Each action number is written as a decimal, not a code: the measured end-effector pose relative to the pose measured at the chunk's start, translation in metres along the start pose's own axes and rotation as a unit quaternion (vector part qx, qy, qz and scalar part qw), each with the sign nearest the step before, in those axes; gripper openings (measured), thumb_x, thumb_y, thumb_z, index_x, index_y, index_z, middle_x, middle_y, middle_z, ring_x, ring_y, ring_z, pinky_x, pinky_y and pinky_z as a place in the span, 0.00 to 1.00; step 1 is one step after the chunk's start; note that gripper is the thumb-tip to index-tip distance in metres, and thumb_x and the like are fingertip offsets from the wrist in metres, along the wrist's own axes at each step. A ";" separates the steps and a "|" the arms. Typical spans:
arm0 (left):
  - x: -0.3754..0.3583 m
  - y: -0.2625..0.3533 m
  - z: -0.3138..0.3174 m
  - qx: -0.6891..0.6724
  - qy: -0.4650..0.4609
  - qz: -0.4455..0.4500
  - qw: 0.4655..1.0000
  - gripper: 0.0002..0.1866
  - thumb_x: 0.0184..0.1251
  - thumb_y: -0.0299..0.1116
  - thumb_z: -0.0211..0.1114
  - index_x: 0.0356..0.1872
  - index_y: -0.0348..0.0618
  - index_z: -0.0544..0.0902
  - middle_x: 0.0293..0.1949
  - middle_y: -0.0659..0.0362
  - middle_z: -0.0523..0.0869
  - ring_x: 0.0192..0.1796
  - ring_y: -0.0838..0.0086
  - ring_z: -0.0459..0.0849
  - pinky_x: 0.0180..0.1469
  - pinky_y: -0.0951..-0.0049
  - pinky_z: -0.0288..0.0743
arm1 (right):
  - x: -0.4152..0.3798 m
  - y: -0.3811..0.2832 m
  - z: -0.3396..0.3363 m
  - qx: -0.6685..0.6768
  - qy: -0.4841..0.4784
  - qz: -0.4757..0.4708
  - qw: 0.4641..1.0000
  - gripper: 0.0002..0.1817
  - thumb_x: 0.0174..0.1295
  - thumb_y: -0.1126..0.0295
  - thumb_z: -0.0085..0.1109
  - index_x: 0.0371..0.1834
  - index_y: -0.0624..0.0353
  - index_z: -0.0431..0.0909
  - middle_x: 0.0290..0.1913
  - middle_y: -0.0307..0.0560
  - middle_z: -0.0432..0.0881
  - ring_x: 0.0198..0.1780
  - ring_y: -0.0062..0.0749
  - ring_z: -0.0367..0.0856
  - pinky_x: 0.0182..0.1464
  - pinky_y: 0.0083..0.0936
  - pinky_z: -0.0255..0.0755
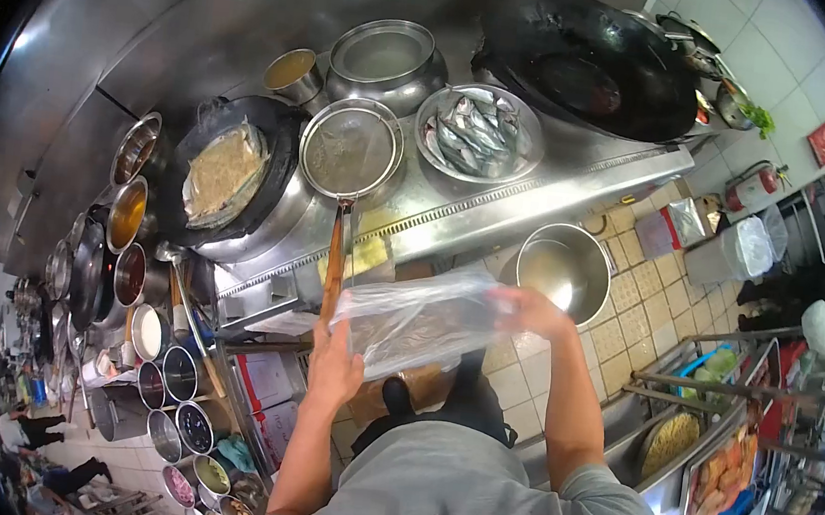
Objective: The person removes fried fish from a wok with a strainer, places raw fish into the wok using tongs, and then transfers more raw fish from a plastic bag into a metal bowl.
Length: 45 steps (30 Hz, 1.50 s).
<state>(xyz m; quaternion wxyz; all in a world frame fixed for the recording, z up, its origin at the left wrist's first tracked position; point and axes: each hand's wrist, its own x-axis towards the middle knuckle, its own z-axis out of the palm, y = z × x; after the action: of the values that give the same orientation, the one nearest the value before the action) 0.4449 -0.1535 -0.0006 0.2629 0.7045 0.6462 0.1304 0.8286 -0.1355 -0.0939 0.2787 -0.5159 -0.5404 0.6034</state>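
A clear plastic bag (415, 326) is stretched sideways between my two hands in front of my body. My left hand (335, 362) grips its left end, right by the lower part of the strainer's wooden handle (334, 264). At the other end, my right hand (534, 314) has its fingers closed on the plastic. The round mesh strainer (352, 149) lies on the steel counter ahead. Beyond it stand a lidded steel pot (382, 51) and a bowl of whole silvery fish (481, 132). A large steel pot (564, 271) is just past my right hand.
A wok (181, 168) with a flat pale food (226, 176) sits on the left, and a big black wok (584, 59) at the back right. Several sauce and ingredient bowls (181, 372) line the left. Metal racks with trays (722, 471) stand on the right above the tiled floor.
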 end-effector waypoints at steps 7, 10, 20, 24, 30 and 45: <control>0.043 0.059 -0.008 0.089 0.056 -0.056 0.993 0.42 0.52 0.25 0.65 0.73 0.34 0.61 0.73 0.29 0.58 0.73 0.33 0.63 0.73 0.50 0.65 | 0.155 0.051 -0.111 0.416 0.237 0.073 0.875 0.31 0.63 0.54 0.72 0.60 0.65 0.73 0.45 0.53 0.82 0.47 0.41 0.85 0.49 0.36 0.83; 0.054 0.084 -0.010 0.103 0.080 -0.065 0.989 0.41 0.52 0.25 0.64 0.72 0.34 0.63 0.74 0.30 0.57 0.73 0.32 0.63 0.71 0.48 0.67 | 0.219 0.056 -0.130 0.464 0.243 0.055 0.850 0.34 0.64 0.55 0.71 0.62 0.68 0.68 0.45 0.55 0.81 0.43 0.43 0.85 0.44 0.35 0.84; 0.106 0.104 -0.021 0.107 0.114 -0.070 0.985 0.43 0.52 0.26 0.66 0.73 0.30 0.60 0.74 0.30 0.56 0.74 0.34 0.62 0.74 0.50 0.64 | 0.268 0.025 -0.138 0.421 0.388 0.109 0.812 0.21 0.59 0.73 0.58 0.53 0.73 0.69 0.44 0.58 0.79 0.36 0.45 0.82 0.29 0.38 0.86; 0.156 0.103 -0.047 0.131 0.146 -0.030 0.980 0.44 0.52 0.26 0.66 0.73 0.29 0.60 0.74 0.28 0.57 0.75 0.35 0.61 0.75 0.51 0.63 | 0.234 0.046 -0.169 0.408 0.294 0.101 0.858 0.13 0.60 0.72 0.62 0.45 0.65 0.76 0.45 0.54 0.76 0.46 0.45 0.79 0.41 0.49 0.86; 0.257 0.109 -0.062 0.173 0.145 -0.003 0.974 0.43 0.51 0.25 0.65 0.74 0.42 0.63 0.76 0.32 0.54 0.68 0.34 0.71 0.70 0.48 0.69 | 0.147 0.032 -0.190 0.391 0.243 0.128 0.878 0.11 0.55 0.74 0.57 0.40 0.67 0.75 0.38 0.52 0.77 0.34 0.42 0.81 0.24 0.36 0.80; 0.292 0.227 -0.031 0.185 0.076 0.307 0.930 0.38 0.66 0.21 0.46 0.77 0.72 0.65 0.80 0.42 0.52 0.53 0.38 0.84 0.55 0.49 0.82 | 0.065 -0.006 -0.194 0.464 0.117 0.147 0.865 0.10 0.50 0.75 0.59 0.37 0.59 0.77 0.36 0.45 0.80 0.35 0.36 0.83 0.31 0.33 0.80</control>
<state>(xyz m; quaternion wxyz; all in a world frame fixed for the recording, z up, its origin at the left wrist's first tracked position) 0.6577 0.1324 0.1016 0.0253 0.8927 0.4289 0.1361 0.9861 -0.0048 -0.0869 0.4552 -0.4672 -0.0789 0.7539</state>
